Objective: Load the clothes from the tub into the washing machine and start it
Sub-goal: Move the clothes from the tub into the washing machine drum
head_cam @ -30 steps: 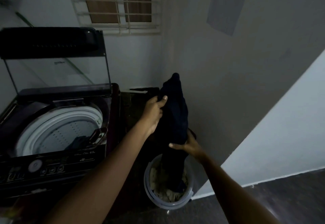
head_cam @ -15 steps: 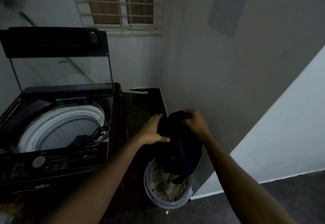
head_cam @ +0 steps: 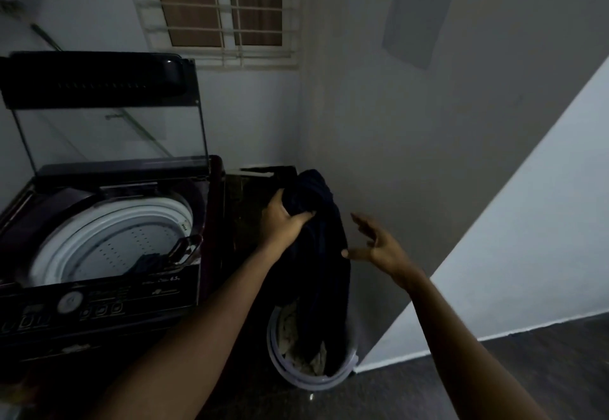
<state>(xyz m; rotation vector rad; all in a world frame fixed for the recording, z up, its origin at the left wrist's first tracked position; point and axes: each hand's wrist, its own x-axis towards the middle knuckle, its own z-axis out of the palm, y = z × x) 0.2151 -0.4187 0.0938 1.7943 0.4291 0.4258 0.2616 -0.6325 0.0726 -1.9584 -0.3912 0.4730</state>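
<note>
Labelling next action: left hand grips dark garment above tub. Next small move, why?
Probably swing the garment left over the washing machine drum: the left hand grips its top, its tail hangs in the tub, the right hand is open, the lid is up.

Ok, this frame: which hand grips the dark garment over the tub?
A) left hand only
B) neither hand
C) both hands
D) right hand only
A: the left hand is curled round the top of the garment, while the right hand is spread open beside it.
</note>
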